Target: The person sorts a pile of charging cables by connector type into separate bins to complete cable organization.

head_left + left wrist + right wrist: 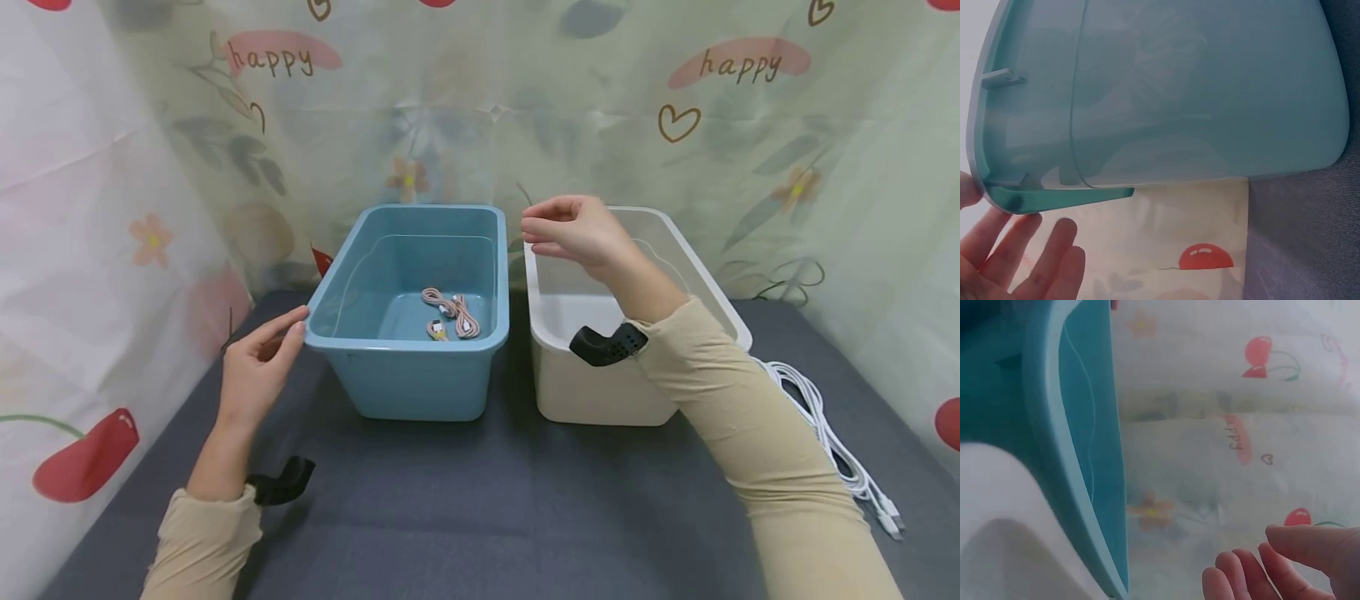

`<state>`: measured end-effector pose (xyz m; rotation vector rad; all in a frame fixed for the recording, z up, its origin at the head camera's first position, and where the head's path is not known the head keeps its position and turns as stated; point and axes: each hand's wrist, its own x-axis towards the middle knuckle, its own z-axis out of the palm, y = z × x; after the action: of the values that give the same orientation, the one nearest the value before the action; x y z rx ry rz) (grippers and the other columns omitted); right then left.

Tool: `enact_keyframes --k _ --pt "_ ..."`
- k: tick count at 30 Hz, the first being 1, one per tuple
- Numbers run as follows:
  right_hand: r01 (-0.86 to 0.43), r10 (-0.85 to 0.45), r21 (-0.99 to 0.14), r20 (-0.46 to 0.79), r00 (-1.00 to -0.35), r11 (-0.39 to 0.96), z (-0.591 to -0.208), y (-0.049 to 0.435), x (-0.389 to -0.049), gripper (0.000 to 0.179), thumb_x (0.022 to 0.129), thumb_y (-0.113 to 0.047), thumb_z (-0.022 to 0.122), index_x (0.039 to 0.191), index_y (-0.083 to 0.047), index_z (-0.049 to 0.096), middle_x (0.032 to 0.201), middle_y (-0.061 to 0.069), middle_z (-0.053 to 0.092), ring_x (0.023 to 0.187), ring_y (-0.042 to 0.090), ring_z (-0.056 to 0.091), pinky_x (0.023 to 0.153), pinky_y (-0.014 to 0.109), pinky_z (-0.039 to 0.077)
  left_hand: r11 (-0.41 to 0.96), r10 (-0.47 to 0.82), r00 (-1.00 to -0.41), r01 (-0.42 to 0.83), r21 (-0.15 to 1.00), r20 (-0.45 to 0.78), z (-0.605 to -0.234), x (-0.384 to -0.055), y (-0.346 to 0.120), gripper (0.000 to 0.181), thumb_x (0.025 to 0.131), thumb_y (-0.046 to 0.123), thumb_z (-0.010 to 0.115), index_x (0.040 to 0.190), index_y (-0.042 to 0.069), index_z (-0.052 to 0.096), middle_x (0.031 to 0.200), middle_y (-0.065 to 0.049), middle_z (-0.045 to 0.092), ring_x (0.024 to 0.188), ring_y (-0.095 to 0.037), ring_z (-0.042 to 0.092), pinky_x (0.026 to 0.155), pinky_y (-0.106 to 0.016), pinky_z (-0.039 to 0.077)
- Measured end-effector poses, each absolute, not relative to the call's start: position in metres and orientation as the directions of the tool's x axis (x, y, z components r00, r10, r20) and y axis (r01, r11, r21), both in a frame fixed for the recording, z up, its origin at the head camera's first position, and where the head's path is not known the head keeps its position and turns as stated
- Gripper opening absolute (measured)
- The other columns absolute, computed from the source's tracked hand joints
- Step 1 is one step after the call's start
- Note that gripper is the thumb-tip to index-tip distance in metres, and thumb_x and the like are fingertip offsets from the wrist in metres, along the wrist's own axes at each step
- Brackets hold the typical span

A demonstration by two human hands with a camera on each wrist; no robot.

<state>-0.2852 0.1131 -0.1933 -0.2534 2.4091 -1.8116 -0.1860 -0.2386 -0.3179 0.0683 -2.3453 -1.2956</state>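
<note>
My left hand (257, 367) is at the near left corner of the blue bin (420, 383), its fingertips touching the rim. In the left wrist view its fingers (1047, 262) are fairly straight beside that corner. Coiled pinkish cables (465, 321) with light plugs lie on the bin's floor, toward the right side. My right hand (581, 233) is raised over the left rim of the white bin (600, 396), near the gap between the bins. Its fingers are loosely bent, and nothing shows between thumb and fingertips (1225, 559) in the right wrist view.
The bins stand side by side on a dark grey cloth (420, 508). A long white cable (825, 433), folded into a bundle, lies right of the white bin. Behind hangs a printed curtain (495, 83), with another white printed sheet (112, 208) along the left.
</note>
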Motion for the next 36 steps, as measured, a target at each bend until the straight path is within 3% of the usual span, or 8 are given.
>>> enact_keyframes --k 4,9,12,21,27,30,36 --pt "-0.097 -0.207 -0.957 0.04 -0.977 0.273 -0.196 0.127 -0.274 0.037 0.088 -0.014 0.063 0.119 0.003 0.055 0.094 -0.002 0.062 0.085 0.008 0.064 0.08 0.02 0.055 0.572 -0.245 -0.896 0.174 0.801 0.37 -0.316 -0.185 -0.238 0.038 0.093 0.034 0.054 0.128 0.02 0.059 0.121 -0.002 0.065 0.085 0.012 0.058 0.068 -0.009 0.045" --pt "-0.122 -0.208 -0.942 0.057 -0.977 0.314 -0.201 0.147 -0.259 0.034 0.088 -0.018 0.064 0.115 0.003 0.057 0.088 -0.007 0.065 0.081 0.004 0.064 0.079 0.02 0.055 0.592 -0.214 -0.906 0.177 0.787 0.365 -0.312 -0.184 -0.238 0.04 0.095 0.034 0.051 0.13 0.017 0.057 0.127 -0.012 0.061 0.088 0.017 0.052 0.072 -0.003 0.043" --pt "-0.132 -0.213 -0.939 0.065 -0.975 0.317 -0.206 0.161 -0.25 0.035 0.088 -0.019 0.064 0.114 0.003 0.057 0.085 -0.011 0.066 0.081 0.003 0.065 0.079 0.019 0.055 0.599 -0.206 -0.905 0.185 0.779 0.373 -0.309 -0.183 -0.236 0.041 0.095 0.034 0.051 0.131 0.015 0.056 0.129 -0.012 0.059 0.089 0.019 0.048 0.073 -0.001 0.042" --pt "-0.135 -0.204 -0.959 0.084 -0.975 0.249 -0.22 0.205 -0.225 0.023 0.087 -0.02 0.066 0.106 -0.008 0.062 0.09 -0.012 0.068 0.086 0.003 0.066 0.079 0.018 0.055 0.605 -0.183 -0.825 0.335 0.722 0.535 -0.287 -0.173 -0.214 0.032 0.092 0.023 0.057 0.122 0.012 0.063 0.121 -0.009 0.063 0.098 0.016 0.051 0.089 -0.007 0.044" --pt "-0.165 -0.143 -0.97 0.141 -0.98 0.176 -0.23 0.234 -0.21 0.012 0.086 -0.012 0.065 0.098 -0.016 0.068 0.089 -0.01 0.07 0.086 0.003 0.067 0.075 0.018 0.055 0.541 -0.031 -0.781 0.512 0.667 0.624 -0.269 -0.161 -0.185 0.028 0.091 0.01 0.058 0.119 0.007 0.064 0.117 -0.01 0.064 0.102 0.011 0.053 0.091 -0.006 0.043" --pt "-0.195 -0.152 -0.979 0.184 -0.971 0.058 -0.233 0.251 -0.204 0.016 0.087 -0.004 0.062 0.098 -0.013 0.068 0.09 -0.006 0.072 0.084 0.005 0.068 0.075 0.018 0.056 0.526 0.058 -0.754 0.58 0.622 0.654 -0.265 -0.159 -0.17 0.029 0.089 0.006 0.06 0.118 0.007 0.065 0.117 -0.009 0.065 0.105 0.003 0.056 0.092 -0.006 0.043" --pt "-0.216 -0.094 -0.976 0.218 -0.971 -0.03 -0.242 0.275 -0.196 0.017 0.087 0.001 0.06 0.097 -0.01 0.07 0.089 -0.002 0.072 0.081 0.009 0.069 0.074 0.019 0.056 0.463 0.209 -0.729 0.66 0.591 0.651 -0.26 -0.158 -0.133 0.031 0.087 0.007 0.063 0.117 0.009 0.065 0.119 -0.006 0.065 0.114 -0.015 0.058 0.096 -0.023 0.048"
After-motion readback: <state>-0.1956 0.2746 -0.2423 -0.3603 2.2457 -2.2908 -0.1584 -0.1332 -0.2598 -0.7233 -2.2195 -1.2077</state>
